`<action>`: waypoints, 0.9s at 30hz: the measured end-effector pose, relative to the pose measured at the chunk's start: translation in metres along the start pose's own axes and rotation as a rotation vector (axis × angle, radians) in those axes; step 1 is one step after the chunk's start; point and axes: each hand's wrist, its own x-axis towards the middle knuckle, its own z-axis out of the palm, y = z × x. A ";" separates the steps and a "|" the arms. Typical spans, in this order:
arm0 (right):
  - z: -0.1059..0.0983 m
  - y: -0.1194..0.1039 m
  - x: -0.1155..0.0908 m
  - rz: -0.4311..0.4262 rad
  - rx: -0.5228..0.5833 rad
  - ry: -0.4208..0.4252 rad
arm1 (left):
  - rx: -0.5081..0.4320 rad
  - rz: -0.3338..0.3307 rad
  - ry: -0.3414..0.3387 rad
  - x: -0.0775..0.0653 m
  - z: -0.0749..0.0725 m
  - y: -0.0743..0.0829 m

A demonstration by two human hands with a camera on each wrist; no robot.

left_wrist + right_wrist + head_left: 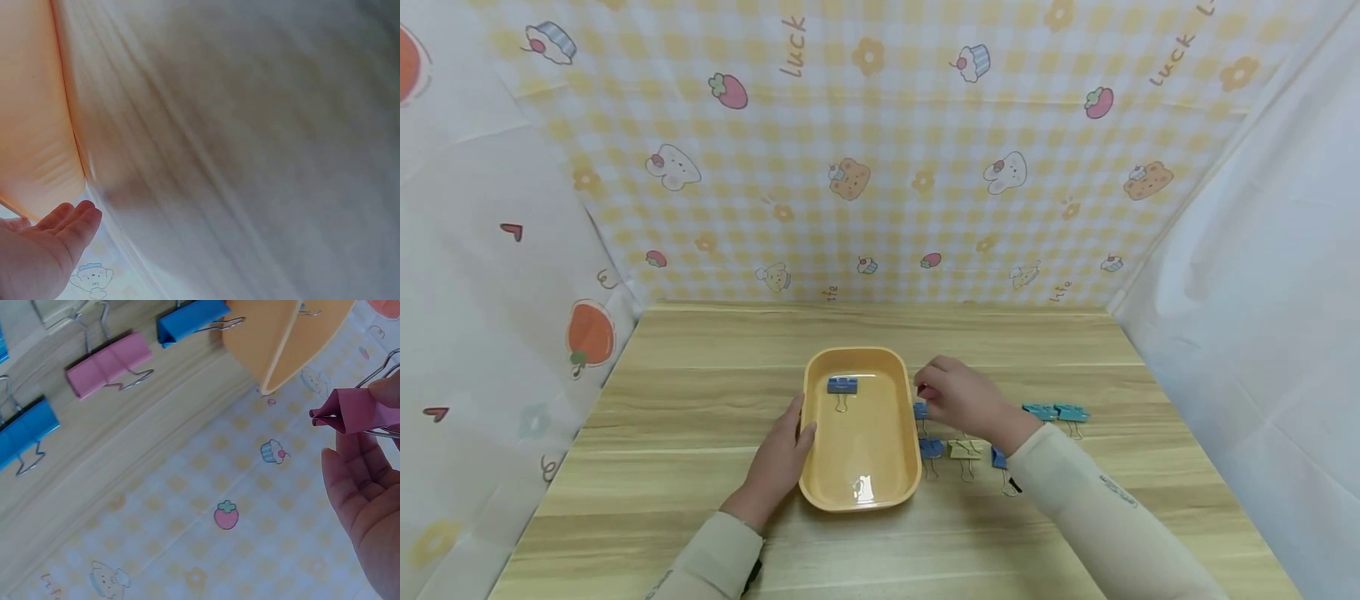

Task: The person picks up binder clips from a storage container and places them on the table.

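Note:
My left hand [781, 458] holds the yellow tray [861, 503] at its left side, thumb over the rim and the other fingers along the outer wall. Inside the tray, towards its far left, lies a blue binder clip [842, 386]. Just off the tray's right side, my right hand [962, 396] pinches a pink binder clip [362, 411] between thumb and fingers, raised above the table. Below that hand are other blue clips [932, 448] and a yellow clip [964, 450]. Another pink clip [109, 364] lies on the table in the right wrist view.
Two teal binder clips [1071, 412] lie side by side beyond my right forearm. Partly covered by the right sleeve is a blue clip [998, 458]. A checked yellow cloth [880, 217] hangs behind the wooden table [700, 375], with white cloth at both sides.

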 end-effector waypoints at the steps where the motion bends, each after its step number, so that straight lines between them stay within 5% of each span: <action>1: 0.000 0.001 -0.002 0.002 -0.007 0.001 | -0.001 -0.002 -0.001 0.000 0.000 0.000; 27: -0.011 0.037 -0.063 0.137 -0.031 0.042 | -0.008 -0.026 -0.021 0.000 -0.002 0.003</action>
